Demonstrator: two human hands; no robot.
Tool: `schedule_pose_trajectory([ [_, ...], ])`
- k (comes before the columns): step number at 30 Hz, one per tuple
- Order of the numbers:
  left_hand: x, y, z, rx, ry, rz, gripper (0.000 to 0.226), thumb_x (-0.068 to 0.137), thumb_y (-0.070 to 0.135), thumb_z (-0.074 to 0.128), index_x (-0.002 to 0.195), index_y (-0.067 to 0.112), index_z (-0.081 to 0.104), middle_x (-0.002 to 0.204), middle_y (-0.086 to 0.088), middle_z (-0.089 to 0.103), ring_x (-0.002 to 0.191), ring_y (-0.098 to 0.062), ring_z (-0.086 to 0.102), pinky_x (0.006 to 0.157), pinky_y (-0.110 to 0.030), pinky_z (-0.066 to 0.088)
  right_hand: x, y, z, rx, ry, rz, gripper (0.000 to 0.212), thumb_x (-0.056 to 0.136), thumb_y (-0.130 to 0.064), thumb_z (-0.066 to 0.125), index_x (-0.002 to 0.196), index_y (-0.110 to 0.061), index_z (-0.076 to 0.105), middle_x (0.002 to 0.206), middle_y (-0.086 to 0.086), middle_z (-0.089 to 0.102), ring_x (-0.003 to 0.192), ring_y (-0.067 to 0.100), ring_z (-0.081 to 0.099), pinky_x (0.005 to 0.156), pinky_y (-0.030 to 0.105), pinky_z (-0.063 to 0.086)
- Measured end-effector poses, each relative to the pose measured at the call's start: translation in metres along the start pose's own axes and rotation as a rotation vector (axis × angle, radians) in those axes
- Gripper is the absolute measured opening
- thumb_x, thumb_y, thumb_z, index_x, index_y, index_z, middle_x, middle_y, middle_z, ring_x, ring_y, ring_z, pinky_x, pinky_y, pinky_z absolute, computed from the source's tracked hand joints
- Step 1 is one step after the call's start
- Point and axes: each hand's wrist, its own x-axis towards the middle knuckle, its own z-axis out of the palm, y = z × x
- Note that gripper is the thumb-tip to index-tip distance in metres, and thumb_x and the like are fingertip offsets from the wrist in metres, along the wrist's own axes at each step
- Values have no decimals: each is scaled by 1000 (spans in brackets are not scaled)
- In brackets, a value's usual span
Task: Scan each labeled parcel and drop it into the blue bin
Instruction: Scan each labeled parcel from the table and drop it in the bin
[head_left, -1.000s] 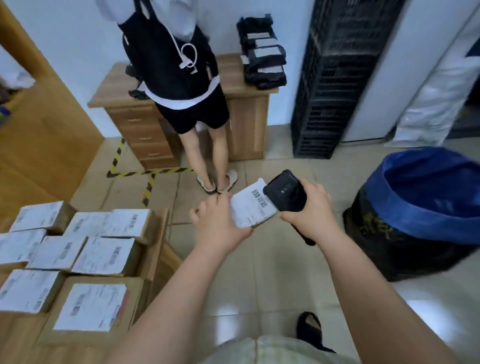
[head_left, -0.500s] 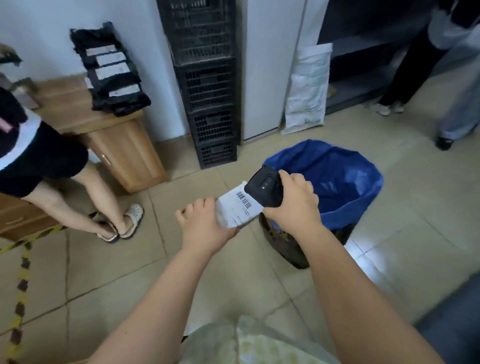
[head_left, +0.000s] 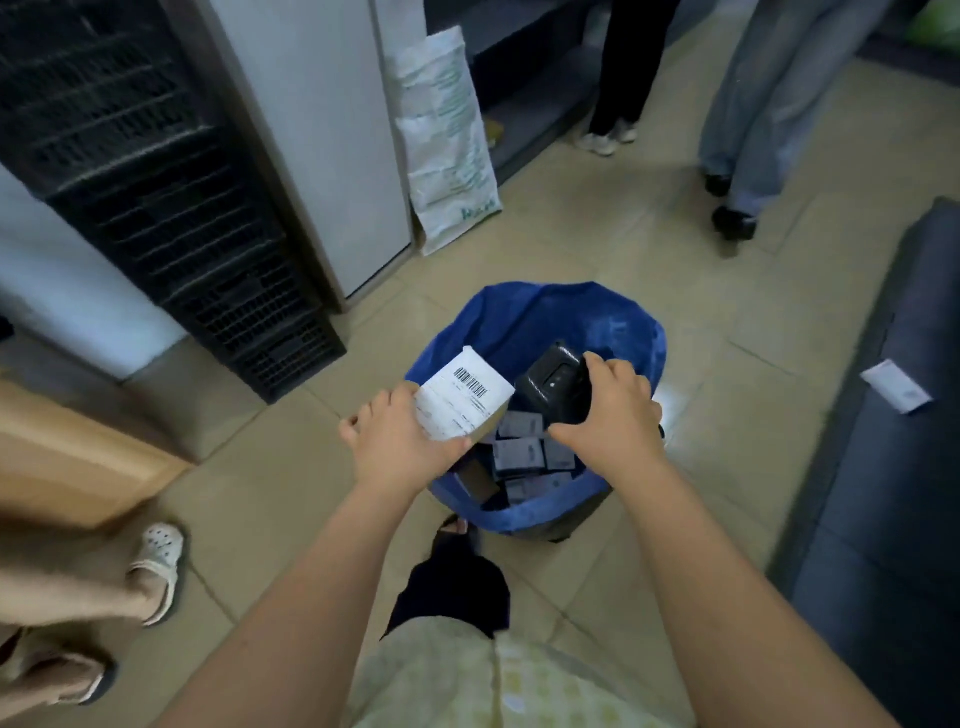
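My left hand (head_left: 402, 444) grips a small parcel (head_left: 465, 400) with a white barcode label facing up, held over the left rim of the blue bin (head_left: 524, 317). A black handheld scanner (head_left: 556, 387) is gripped in my right hand (head_left: 608, 415), just right of the parcel and above the bin's opening. Inside the bin lie several labeled parcels (head_left: 519, 454).
A stack of black crates (head_left: 171, 208) and a white cabinet (head_left: 322, 130) stand at the back left. A white sack (head_left: 449, 135) leans there. A dark couch (head_left: 883, 467) with a label on it is at the right. People's legs stand at the left (head_left: 78, 587) and far right (head_left: 769, 104).
My view has swung right and down from the table of parcels to the bin. Both hands, with parcel and scanner, have come over the bin's opening.
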Motion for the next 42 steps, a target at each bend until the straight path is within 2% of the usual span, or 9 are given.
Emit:
schedule_pose_trajectory([
  [7, 160, 31, 36, 165, -183, 174, 89, 59, 71, 75, 132, 28, 46, 126, 3, 56, 120, -24, 51, 103, -41, 28, 118, -12, 21, 204, -55, 268, 91, 76, -36, 80, 152, -21, 31, 144, 6, 37, 130, 30, 36, 105, 44, 38],
  [12, 236, 45, 110, 198, -340, 251, 89, 62, 66, 78, 133, 24, 44, 131, -1, 51, 124, -26, 46, 107, -45, 28, 173, 4, 68, 354, -35, 470, 84, 73, -32, 83, 145, -23, 40, 141, 4, 41, 129, 28, 39, 103, 44, 41],
  [17, 273, 44, 220, 202, -425, 253, 85, 69, 60, 78, 135, 21, 41, 135, -2, 47, 126, -27, 42, 106, -47, 25, 231, 41, 157, 442, -42, 649, 84, 71, -31, 85, 143, -23, 43, 140, 4, 42, 130, 28, 39, 105, 47, 40],
  [23, 320, 4, 387, 76, -434, 103, 81, 72, 48, 79, 140, 24, 41, 144, -5, 42, 134, -28, 34, 112, -50, 20, 297, 102, 326, 578, -30, 821, 83, 70, -30, 87, 142, -22, 45, 137, 6, 44, 127, 29, 41, 103, 47, 43],
  [28, 362, -40, 510, 125, -458, 78, 84, 74, 47, 78, 143, 19, 40, 146, -11, 42, 133, -33, 37, 110, -53, 27, 344, 167, 447, 562, -7, 811, 84, 71, -25, 86, 144, -15, 44, 137, 13, 44, 128, 32, 43, 104, 43, 43],
  [32, 394, -53, 583, 167, -532, 285, 87, 79, 39, 76, 150, 19, 31, 151, -10, 36, 139, -31, 30, 113, -51, 23, 370, 216, 517, 498, -23, 775, 88, 71, -28, 85, 146, -21, 40, 141, 9, 39, 131, 31, 38, 105, 50, 42],
  [36, 405, -62, 642, 163, -568, 470, 92, 83, 43, 74, 156, 17, 23, 158, -11, 27, 144, -32, 24, 120, -47, 14, 379, 235, 575, 547, 82, 851, 88, 72, -25, 85, 147, -18, 40, 144, 8, 38, 134, 30, 36, 111, 50, 38],
  [39, 409, -71, 668, 155, -602, 496, 97, 87, 48, 71, 158, 12, 16, 162, -14, 16, 148, -31, 17, 120, -39, 5, 382, 243, 603, 527, 12, 812, 94, 74, -27, 84, 152, -19, 32, 148, 8, 34, 136, 28, 31, 114, 49, 33],
  [42, 412, -75, 680, 168, -571, 524, 100, 85, 60, 66, 158, 11, 17, 161, -14, 22, 147, -31, 20, 122, -44, 4, 382, 250, 610, 456, -82, 713, 100, 77, -28, 80, 157, -18, 21, 153, 9, 28, 140, 29, 26, 117, 48, 28],
])
